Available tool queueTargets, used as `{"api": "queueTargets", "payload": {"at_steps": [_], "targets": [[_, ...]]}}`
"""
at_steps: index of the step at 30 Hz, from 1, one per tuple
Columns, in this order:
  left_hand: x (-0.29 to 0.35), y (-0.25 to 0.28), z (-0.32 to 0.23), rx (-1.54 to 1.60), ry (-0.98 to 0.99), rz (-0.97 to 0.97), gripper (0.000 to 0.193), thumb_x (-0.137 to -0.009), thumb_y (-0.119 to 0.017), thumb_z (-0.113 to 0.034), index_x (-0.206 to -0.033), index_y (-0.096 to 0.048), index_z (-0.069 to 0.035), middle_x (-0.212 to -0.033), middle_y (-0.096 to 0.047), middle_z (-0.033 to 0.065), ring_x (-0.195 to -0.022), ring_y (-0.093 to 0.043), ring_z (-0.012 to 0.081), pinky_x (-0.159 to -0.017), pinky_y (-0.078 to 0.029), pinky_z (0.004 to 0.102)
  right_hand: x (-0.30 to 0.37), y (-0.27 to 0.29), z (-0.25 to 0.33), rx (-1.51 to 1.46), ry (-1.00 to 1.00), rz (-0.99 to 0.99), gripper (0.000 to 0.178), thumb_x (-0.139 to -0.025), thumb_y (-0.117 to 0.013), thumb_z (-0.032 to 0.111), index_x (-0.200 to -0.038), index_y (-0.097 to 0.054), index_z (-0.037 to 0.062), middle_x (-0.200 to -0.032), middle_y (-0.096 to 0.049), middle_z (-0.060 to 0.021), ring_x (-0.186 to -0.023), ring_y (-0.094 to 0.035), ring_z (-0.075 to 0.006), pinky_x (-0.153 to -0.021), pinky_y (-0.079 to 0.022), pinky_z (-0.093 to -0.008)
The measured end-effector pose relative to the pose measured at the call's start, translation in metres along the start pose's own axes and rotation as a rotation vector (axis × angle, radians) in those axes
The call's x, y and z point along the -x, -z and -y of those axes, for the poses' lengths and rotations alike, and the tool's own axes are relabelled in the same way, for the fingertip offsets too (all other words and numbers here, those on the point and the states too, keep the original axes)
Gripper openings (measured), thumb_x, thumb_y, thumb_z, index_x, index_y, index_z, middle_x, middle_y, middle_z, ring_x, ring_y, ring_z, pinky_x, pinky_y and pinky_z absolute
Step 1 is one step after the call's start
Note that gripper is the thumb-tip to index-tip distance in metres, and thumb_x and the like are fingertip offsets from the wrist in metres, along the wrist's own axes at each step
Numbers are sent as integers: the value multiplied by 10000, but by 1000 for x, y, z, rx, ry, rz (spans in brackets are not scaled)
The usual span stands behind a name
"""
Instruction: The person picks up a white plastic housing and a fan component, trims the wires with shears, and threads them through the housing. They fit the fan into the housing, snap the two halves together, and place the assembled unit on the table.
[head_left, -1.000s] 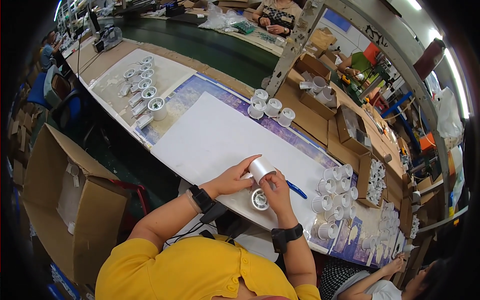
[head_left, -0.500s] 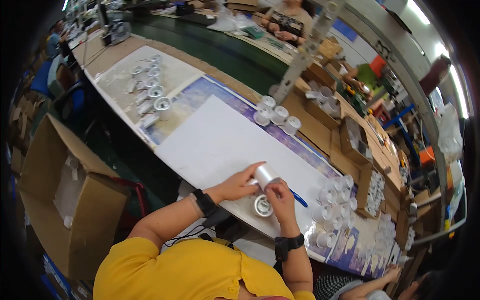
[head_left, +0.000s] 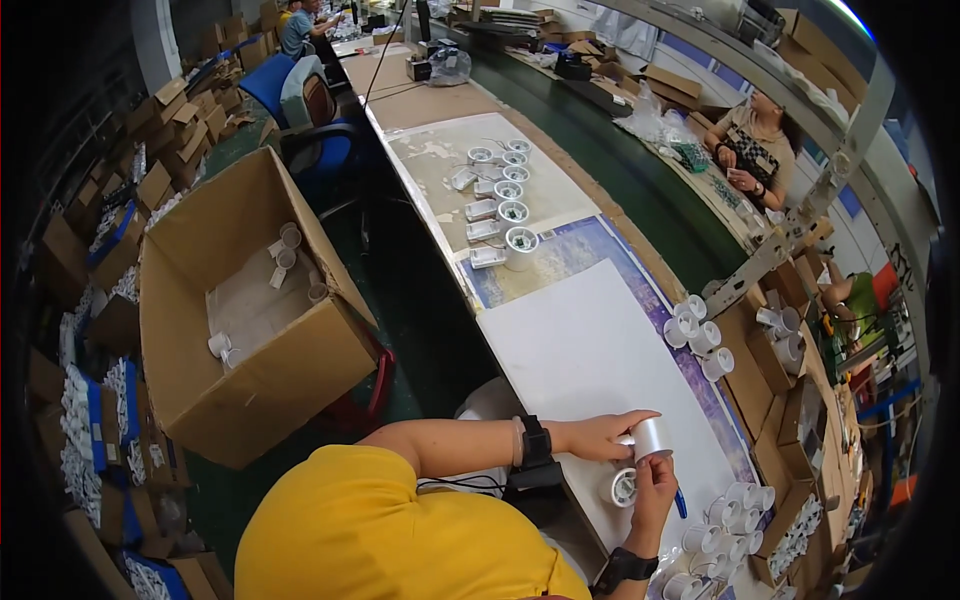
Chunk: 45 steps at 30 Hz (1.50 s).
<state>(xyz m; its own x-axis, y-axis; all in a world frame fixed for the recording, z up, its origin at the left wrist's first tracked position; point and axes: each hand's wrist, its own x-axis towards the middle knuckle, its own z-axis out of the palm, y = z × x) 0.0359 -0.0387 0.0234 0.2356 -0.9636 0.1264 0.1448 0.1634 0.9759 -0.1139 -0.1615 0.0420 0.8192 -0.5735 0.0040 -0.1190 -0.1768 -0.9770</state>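
Both hands are closed on a white, shiny cylindrical housing [head_left: 653, 438] above the white board [head_left: 590, 335]. My left hand [head_left: 598, 437] holds it from the left, with the index finger across its top and a small white piece near the thumb. My right hand [head_left: 654, 488] grips its lower edge with bent fingertips. Just below, a second white cup-shaped housing [head_left: 622, 487] stands on the board, its green and white inside facing up. Beside my right hand lies a blue pen [head_left: 681, 503]. What is inside the held housing cannot be seen.
Housings with wired white boxes [head_left: 520, 245] stand in rows farther along the bench. More white cups [head_left: 698, 330] sit at the right edge, with a larger group [head_left: 735, 520] nearby. A big cardboard box [head_left: 250, 400] stands left. A person [head_left: 755, 150] sits across the aisle.
The view has swung left, so the bench and hands appear farther right and more of the cardboard box shows. Both hands keep hold of the white cylindrical housing.
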Motion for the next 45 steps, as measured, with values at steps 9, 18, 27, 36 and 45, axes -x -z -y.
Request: {"api": "queueTargets", "payload": {"at_steps": [9,18,27,36,45], "targets": [[-2,0,1,-59,-48,46,747,-838,-565,-40,-1475,-179,-85,-1391,-407,145,-1299,-393,244,-1056,-341,352,-2,5,-7,147,3,-9,87,-847,-609,41,-824,-589,-41,-952,-540,-51,-786,-554,-131,-721,-439,-247],[-1,-2,-3,-95,-69,29,739,-830,-548,-28,-1472,-188,-86,-1406,-390,143,-1309,-385,258,-1075,-312,362,5,5,0,297,44,-42,157,-832,-610,71,-944,-614,-38,-1235,-534,-122,-1087,-527,-256,-932,-401,-344],[1,0,-5,-104,-70,-41,718,-820,-544,-20,-1456,-214,-74,-1385,-406,141,-1309,-381,260,-1074,-308,362,31,-12,16,373,306,-49,274,-846,-600,92,-1097,-588,-16,-1335,-417,-197,-1218,-449,-335,-1017,-347,-382],[-4,-7,1,-192,-179,60,684,-842,-556,-49,-1442,-225,-48,-1350,-430,142,-1271,-410,249,-1051,-331,352,30,1,-7,350,262,-70,302,-833,-622,119,-1109,-593,1,-1337,-424,-216,-1226,-443,-353,-1027,-337,-384],[1,3,-1,-105,-60,-40,659,-862,-552,-37,-1432,-220,-21,-1297,-451,140,-1219,-440,209,-1007,-378,322,21,-17,5,336,209,-156,223,-831,-628,100,-1038,-618,16,-1240,-530,-152,-1143,-511,-270,-977,-381,-339]]}}
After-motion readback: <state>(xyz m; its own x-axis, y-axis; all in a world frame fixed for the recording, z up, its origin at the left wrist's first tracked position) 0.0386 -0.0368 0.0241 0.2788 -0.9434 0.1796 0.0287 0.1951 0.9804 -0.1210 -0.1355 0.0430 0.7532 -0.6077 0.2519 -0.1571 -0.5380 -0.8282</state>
